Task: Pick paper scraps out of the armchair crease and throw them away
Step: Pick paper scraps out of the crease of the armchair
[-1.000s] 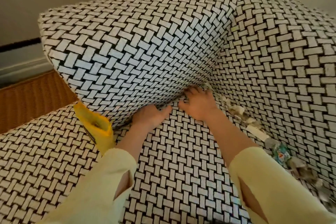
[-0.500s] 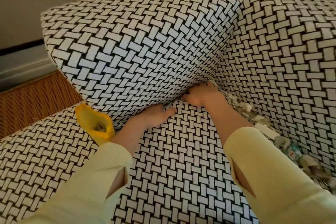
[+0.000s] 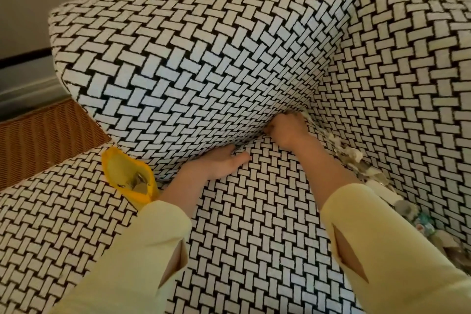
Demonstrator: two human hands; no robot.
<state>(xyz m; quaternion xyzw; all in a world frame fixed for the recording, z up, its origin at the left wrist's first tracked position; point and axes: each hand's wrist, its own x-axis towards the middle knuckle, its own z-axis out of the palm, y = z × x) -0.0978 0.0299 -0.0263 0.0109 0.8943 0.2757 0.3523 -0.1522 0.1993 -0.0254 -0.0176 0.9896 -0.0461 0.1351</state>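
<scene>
Paper scraps point(image 3: 356, 158): likely light, soft; pinch wads | left hand point(image 3: 221, 163) fingers straight under back cushion point(image 3: 191, 58) | right hand point(image 3: 286, 130) fingers curled, grip unseen

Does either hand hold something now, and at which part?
It cannot be told. The right hand is curled in the crease corner, its fingertips hidden; the left hand lies flat, fingers under the back cushion. No held scrap shows.

Crumpled off-white paper scraps point(image 3: 353, 154) lie strung along the right-hand seat crease of the black-and-white basketweave fabric armchair point(image 3: 193, 58).
</scene>
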